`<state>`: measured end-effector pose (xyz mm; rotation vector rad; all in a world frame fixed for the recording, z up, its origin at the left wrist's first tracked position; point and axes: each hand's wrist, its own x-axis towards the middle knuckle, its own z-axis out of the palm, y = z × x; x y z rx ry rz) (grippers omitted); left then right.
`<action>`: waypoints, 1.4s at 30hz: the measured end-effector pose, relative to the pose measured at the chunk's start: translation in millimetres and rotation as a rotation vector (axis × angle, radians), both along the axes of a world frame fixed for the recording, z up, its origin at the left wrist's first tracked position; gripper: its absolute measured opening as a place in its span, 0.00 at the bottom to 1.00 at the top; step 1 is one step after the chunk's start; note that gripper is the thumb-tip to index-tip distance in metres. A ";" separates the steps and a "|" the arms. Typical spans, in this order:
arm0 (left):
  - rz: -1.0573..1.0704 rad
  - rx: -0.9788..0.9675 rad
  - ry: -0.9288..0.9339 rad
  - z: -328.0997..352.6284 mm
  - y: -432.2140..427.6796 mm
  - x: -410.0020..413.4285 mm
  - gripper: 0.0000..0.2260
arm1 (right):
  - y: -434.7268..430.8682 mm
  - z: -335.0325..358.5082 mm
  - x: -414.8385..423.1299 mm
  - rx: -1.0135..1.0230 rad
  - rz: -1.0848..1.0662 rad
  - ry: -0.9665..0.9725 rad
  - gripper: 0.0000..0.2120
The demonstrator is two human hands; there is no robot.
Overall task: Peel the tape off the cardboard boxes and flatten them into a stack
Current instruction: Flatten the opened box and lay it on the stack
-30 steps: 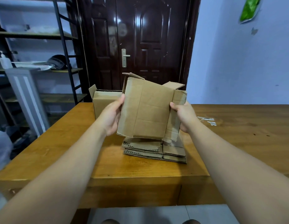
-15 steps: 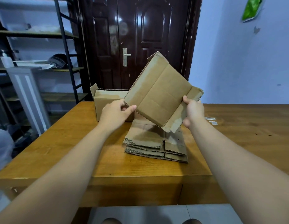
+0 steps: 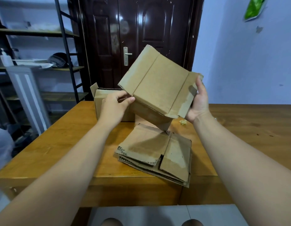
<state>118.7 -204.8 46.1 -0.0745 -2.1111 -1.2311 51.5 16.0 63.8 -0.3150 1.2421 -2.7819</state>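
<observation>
Above the wooden counter (image 3: 63, 144), in the head view, a cardboard box (image 3: 159, 88) is held in the air between the two hands, tilted so its upper corner leans away toward the dark door (image 3: 141, 30). The left hand (image 3: 114, 108) is closed on the box's lower left corner, thumb lying along the near edge and fingers curled behind it. The right hand (image 3: 198, 101) is clamped on the right-hand flap, thumb up along the flap's far edge and palm turned toward the camera. The hands are well apart, one at each side of the box, with both forearms reaching forward from the bottom corners of the view. Directly below the held box, on the counter, lies a stack of flattened boxes (image 3: 156, 154), its corrugated edges facing the camera; the held box's lowest corner hangs just above it. Behind the left hand stands another open box (image 3: 102, 101), upright on the counter. A small crumpled scrap (image 3: 183, 122) lies on the counter near the right wrist.
</observation>
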 end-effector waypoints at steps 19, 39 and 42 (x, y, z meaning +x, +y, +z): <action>-0.003 -0.475 -0.094 -51.4 47.3 17.7 0.06 | -8.2 -5.8 -13.6 0.126 -0.246 -0.060 0.13; -0.318 -0.923 -0.660 -101.8 59.6 -5.2 0.40 | -15.1 -8.5 -0.2 -0.018 -0.200 -0.123 0.17; -0.216 -0.928 -0.628 -105.3 62.3 -9.3 0.39 | -17.3 -2.4 6.0 -0.073 -0.175 -0.125 0.14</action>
